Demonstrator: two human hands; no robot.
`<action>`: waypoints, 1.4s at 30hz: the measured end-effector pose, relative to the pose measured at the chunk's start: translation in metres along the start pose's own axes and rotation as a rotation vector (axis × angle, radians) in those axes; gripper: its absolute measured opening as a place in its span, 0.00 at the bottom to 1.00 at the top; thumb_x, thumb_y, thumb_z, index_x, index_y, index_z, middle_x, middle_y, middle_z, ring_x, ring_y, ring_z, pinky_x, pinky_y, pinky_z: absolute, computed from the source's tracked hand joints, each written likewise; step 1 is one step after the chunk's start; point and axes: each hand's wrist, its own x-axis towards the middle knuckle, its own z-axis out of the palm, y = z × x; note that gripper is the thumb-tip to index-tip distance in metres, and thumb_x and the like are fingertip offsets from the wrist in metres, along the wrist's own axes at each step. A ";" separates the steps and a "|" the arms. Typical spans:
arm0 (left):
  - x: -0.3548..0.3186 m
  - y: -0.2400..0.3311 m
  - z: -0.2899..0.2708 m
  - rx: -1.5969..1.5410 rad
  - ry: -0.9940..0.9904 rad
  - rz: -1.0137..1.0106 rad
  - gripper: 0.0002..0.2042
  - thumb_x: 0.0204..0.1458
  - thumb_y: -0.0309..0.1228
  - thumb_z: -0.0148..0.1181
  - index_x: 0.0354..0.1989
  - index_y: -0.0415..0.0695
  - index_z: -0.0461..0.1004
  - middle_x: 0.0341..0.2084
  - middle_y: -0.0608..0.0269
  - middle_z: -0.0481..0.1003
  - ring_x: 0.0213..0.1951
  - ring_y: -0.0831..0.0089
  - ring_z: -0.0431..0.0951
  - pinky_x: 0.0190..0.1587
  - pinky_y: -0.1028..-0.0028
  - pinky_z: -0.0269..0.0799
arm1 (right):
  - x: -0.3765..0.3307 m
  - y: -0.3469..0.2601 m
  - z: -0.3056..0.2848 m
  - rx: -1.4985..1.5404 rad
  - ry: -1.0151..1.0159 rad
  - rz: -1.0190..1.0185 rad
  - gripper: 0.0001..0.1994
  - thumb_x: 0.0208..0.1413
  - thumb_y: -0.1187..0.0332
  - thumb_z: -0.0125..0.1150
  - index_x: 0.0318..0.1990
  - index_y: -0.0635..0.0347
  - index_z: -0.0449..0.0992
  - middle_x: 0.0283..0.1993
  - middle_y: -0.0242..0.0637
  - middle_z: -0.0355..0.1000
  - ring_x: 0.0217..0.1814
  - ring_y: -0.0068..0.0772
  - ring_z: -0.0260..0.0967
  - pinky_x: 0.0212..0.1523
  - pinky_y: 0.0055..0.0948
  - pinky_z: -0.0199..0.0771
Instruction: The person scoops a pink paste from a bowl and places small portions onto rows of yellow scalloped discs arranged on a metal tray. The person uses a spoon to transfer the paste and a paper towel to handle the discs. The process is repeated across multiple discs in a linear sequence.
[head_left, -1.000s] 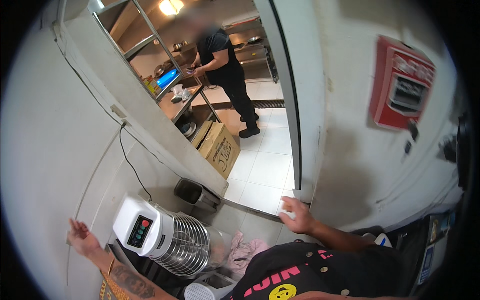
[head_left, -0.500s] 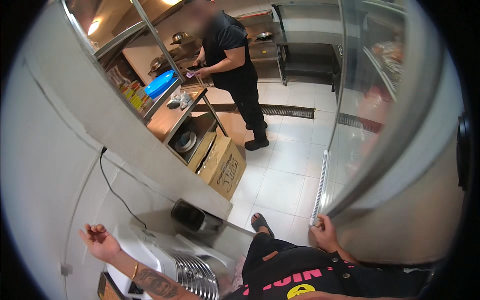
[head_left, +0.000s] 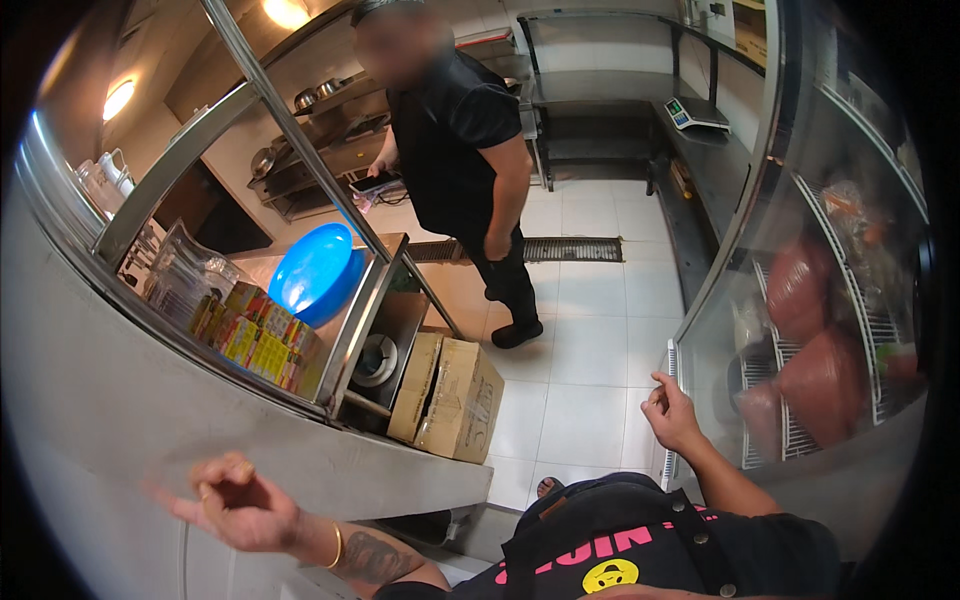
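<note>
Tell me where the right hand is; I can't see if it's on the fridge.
In the head view, lower right: the right hand is at the glass-door fridge's door edge.

So the desk (head_left: 110,400) runs along the left with a bowl (head_left: 318,272) and small boxes (head_left: 262,345) on it, a cardboard box (head_left: 452,400) on the floor below, fridge (head_left: 830,330) on the right, another person (head_left: 470,170) standing behind.

Left hand (head_left: 235,505) is motion-blurred; its fingers (head_left: 175,505) smear together.

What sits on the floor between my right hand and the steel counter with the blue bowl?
In the head view, a cardboard box stands on the white tiled floor.
</note>
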 end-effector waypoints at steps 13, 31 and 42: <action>0.063 0.028 -0.041 -0.074 0.297 0.199 0.16 0.67 0.41 0.59 0.62 0.69 0.76 0.30 0.62 0.80 0.25 0.66 0.73 0.29 0.68 0.69 | 0.127 0.010 0.049 -0.062 -0.154 0.022 0.29 0.60 0.69 0.65 0.68 0.63 0.66 0.41 0.39 0.74 0.29 0.33 0.74 0.38 0.36 0.77; 0.010 -0.055 0.130 0.228 0.206 0.315 0.31 0.67 0.28 0.54 0.77 0.38 0.53 0.38 0.57 0.72 0.36 0.68 0.63 0.42 0.67 0.65 | 0.422 0.070 0.011 -0.124 -0.230 -0.150 0.25 0.59 0.69 0.66 0.64 0.62 0.70 0.37 0.40 0.76 0.33 0.37 0.74 0.40 0.37 0.76; -0.002 0.013 0.097 0.276 0.398 0.367 0.18 0.69 0.36 0.55 0.66 0.65 0.72 0.36 0.57 0.81 0.28 0.64 0.75 0.31 0.65 0.72 | 0.419 0.007 0.115 -0.072 -0.530 -0.230 0.24 0.62 0.65 0.62 0.64 0.62 0.71 0.42 0.46 0.78 0.42 0.49 0.77 0.49 0.43 0.77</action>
